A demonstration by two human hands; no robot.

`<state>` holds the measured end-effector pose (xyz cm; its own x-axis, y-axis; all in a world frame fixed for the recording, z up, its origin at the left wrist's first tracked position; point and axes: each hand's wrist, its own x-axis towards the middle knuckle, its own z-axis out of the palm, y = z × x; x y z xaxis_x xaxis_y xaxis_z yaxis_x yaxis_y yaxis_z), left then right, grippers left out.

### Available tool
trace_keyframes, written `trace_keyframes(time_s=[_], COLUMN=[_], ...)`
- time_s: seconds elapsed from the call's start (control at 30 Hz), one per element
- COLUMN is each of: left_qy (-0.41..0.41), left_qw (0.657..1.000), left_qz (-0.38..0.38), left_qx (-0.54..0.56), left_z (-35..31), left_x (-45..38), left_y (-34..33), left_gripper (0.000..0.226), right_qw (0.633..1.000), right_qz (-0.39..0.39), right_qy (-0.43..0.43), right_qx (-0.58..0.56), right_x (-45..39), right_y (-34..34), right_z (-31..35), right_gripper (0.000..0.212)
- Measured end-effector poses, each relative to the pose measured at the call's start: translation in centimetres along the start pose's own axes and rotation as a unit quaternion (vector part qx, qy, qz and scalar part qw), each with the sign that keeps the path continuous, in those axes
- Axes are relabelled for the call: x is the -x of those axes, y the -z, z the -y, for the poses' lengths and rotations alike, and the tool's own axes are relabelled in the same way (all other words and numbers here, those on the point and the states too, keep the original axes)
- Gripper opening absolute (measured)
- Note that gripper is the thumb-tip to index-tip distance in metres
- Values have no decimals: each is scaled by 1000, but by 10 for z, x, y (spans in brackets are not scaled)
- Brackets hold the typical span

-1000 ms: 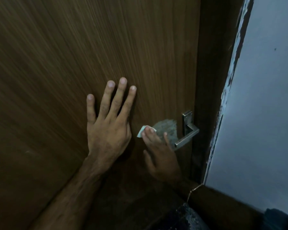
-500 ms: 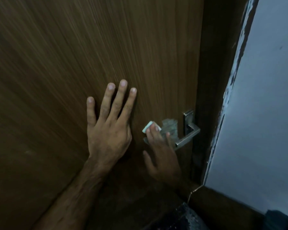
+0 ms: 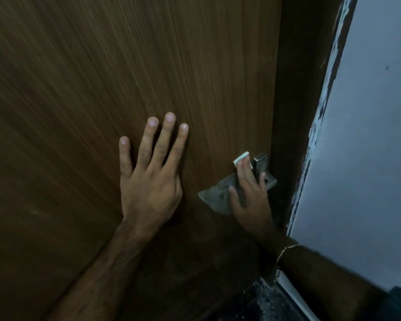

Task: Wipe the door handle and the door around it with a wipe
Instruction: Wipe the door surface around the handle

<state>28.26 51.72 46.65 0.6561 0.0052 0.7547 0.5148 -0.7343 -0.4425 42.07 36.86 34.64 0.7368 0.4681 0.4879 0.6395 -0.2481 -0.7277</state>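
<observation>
A brown wooden door [image 3: 148,66] fills most of the head view. Its metal lever handle [image 3: 265,174] sits near the right edge, partly hidden by fingers. My right hand [image 3: 250,200] presses a pale wipe [image 3: 217,195] flat against the door just left of the handle; a white corner of the wipe shows above the fingertips. My left hand [image 3: 152,172] lies flat on the door to the left, fingers spread, holding nothing.
A dark door frame [image 3: 296,112] runs down the right of the door. Beyond it is a pale grey wall [image 3: 368,147] with chipped paint along its edge. A thin bracelet [image 3: 287,249] circles my right wrist. Dark speckled floor shows at the bottom.
My right hand has slid the wipe to the right and up, from left of the handle plate onto its base. The left hand has stayed flat on the door.
</observation>
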Motion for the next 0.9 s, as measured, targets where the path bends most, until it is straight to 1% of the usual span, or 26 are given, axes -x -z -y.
trace_keyframes(time_s=[0.1, 0.13, 0.23, 0.27, 0.3, 0.4, 0.47, 0.5, 0.53, 0.57, 0.6, 0.67, 0.7, 0.8, 0.87, 0.9], left_qy=[0, -2, -3, -4, -4, -10, -10, -9, -8, -9, -11, -12, -9, -6, -10, -11], left_qw=[1000, 1000, 1000, 1000, 1000, 1000, 1000, 1000, 1000, 1000, 1000, 1000, 1000, 1000, 1000, 1000], left_qz=[0, 3, 10, 10, 8, 12, 18, 18, 19, 20, 20, 23, 22, 23, 26, 25], left_qx=[-10, -6, 2, 0, -3, 1, 10, 8, 6, 5, 6, 8, 9, 6, 1, 0], left_z=[0, 1, 2, 1, 1, 3, 4, 4, 3, 3, 3, 3, 4, 2, 3, 3], left_x=[0, -1, -1, 0, 0, -2, -1, 0, 1, 1, 1, 0, 0, 2, 3, 3], left_y=[0, 0, 0, 1, 2, 4, 4, 5, 6, 6, 7, 6, 6, 5, 6, 6], left_gripper=[67, 68, 68, 67, 67, 67, 67, 66, 65, 65, 65, 66, 66, 68, 70, 69], right_qw=[998, 998, 999, 998, 998, 1000, 998, 995, 992, 991, 992, 997, 997, 988, 985, 986], right_qz=[-29, -29, 9, 29, 38, 17, 41, 65, 89, 98, 88, 61, 64, 129, 156, 147], right_qy=[-58, -60, 45, 57, 47, 4, 47, 73, 80, 71, 59, 39, 38, 61, 23, -8], right_qx=[-9, -14, 1, 6, 10, 5, 13, 28, 47, 62, 65, 36, 26, 50, 77, 76], right_x=[1, 3, 31, 41, 46, 48, 55, 60, 64, 65, 64, 61, 61, 71, 72, 69], right_y=[0, -4, -26, -29, -32, -42, -50, -53, -54, -55, -56, -62, -64, -63, -57, -56], right_z=[3, 11, 27, 27, 26, 32, 39, 39, 38, 37, 38, 45, 48, 35, 20, 18], right_gripper=[60, 60, 64, 65, 64, 65, 69, 70, 72, 73, 74, 76, 78, 81, 83, 85])
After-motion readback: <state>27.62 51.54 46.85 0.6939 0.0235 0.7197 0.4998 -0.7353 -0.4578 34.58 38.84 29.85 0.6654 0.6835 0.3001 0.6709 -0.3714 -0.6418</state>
